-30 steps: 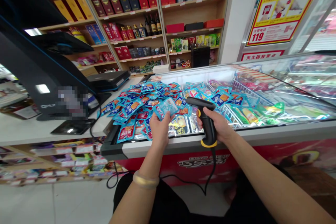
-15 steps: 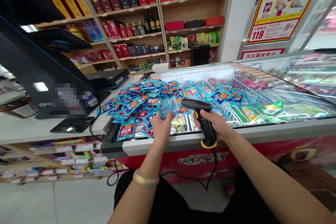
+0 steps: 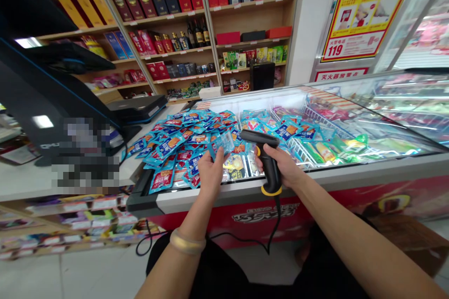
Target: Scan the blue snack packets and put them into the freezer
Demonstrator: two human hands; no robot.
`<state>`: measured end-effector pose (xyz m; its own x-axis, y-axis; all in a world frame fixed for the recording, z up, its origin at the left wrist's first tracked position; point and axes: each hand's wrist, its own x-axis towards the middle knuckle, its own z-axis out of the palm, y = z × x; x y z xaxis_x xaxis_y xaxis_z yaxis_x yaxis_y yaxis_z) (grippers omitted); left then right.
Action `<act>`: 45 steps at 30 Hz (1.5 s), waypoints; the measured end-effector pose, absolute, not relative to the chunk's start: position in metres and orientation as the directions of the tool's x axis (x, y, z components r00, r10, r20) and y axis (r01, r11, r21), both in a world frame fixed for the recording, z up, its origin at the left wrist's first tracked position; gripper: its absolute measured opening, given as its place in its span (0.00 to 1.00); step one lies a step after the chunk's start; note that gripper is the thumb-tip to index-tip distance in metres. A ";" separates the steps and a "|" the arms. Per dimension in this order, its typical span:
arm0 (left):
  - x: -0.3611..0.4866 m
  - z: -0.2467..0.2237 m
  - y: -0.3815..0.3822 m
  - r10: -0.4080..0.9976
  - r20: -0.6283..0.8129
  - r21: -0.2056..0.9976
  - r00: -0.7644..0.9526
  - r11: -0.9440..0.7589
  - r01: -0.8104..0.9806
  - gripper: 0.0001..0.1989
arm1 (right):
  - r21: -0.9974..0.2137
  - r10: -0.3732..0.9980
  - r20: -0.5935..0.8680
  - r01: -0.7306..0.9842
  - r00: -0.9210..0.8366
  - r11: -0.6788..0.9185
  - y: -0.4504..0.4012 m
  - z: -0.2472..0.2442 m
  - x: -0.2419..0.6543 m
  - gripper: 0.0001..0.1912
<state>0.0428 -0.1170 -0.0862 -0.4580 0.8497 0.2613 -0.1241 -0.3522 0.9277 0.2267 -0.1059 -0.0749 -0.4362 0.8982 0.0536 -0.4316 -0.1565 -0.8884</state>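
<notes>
Pinched in my left hand is a small light-blue snack packet, its pale printed side turned up. My right hand wraps around the grip of a black and yellow barcode scanner. The scanner's head points left toward the packet, a short gap apart from it. Beyond and to the left of my left hand spreads a heap of blue and red snack packets on the freezer's glass top. More blue packets lie to the right, past the scanner.
A chest freezer with wire baskets and frozen goods inside stretches to the right. On the left counter stands a black checkout terminal. The scanner's cable hangs down over the freezer's front. Shelves of boxes and bottles stand behind.
The whole view has shifted a little, so the scene sits slightly further left. Both hands keep their holds on the packet and the scanner.
</notes>
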 end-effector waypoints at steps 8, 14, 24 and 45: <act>0.105 -0.058 -0.073 0.828 0.560 0.690 0.022 -0.480 0.541 0.17 | -0.867 0.983 -0.037 -0.484 -0.178 -0.120 -0.083 -0.066 0.303 0.21; 0.183 -0.065 -0.033 0.831 0.355 0.425 0.427 -0.551 0.718 0.27 | -0.857 0.985 -0.150 -0.509 0.086 -0.086 -0.065 -0.063 0.357 0.17; 0.217 -0.077 -0.009 0.907 0.060 0.252 0.416 -0.417 0.873 0.32 | -0.845 0.985 -0.167 -0.521 0.051 -0.116 -0.043 -0.063 0.365 0.17; -0.022 -0.076 -0.140 0.783 0.621 0.278 -0.008 -0.211 0.937 0.28 | -0.839 0.931 -0.050 -0.490 -0.363 -0.236 -0.093 -0.073 0.241 0.23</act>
<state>-0.0222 -0.1397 -0.0763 -0.0075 0.7834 0.6214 0.9372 -0.2112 0.2776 0.2413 -0.0929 -0.0734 -0.3625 0.9306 -0.0504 -0.4902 -0.2364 -0.8389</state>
